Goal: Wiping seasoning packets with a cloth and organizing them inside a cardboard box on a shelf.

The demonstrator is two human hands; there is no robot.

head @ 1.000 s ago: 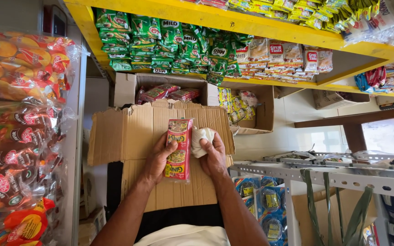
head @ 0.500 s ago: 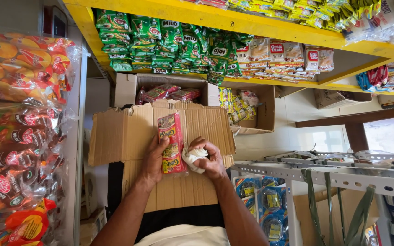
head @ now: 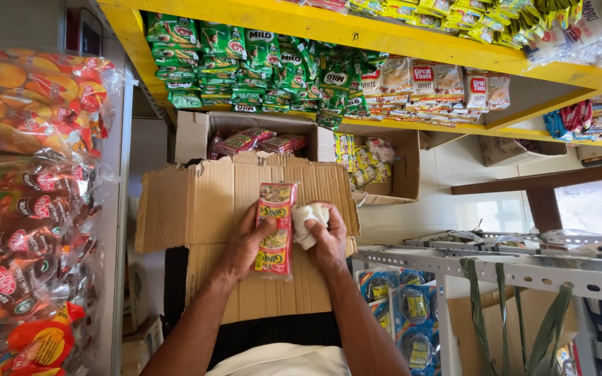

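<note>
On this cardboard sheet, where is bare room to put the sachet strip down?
Bare cardboard lies left of the left hand, and below both hands. The middle is taken by the sachet strip and the right hand with a white cloth. The open box behind is full.

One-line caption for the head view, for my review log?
Left hand holds a strip of red sachets on flattened cardboard; right hand grips a white cloth.

Yellow shelf [head: 412, 35] across top of frame, stacked with green sachets [head: 259, 66] and white-and-red packets [head: 430, 83]. Open cardboard box [head: 193, 132] below holds pink packets [head: 259, 141]. Bagged snacks [head: 22, 181] at left edge. Grey metal rack [head: 496, 261] at lower right.
</note>
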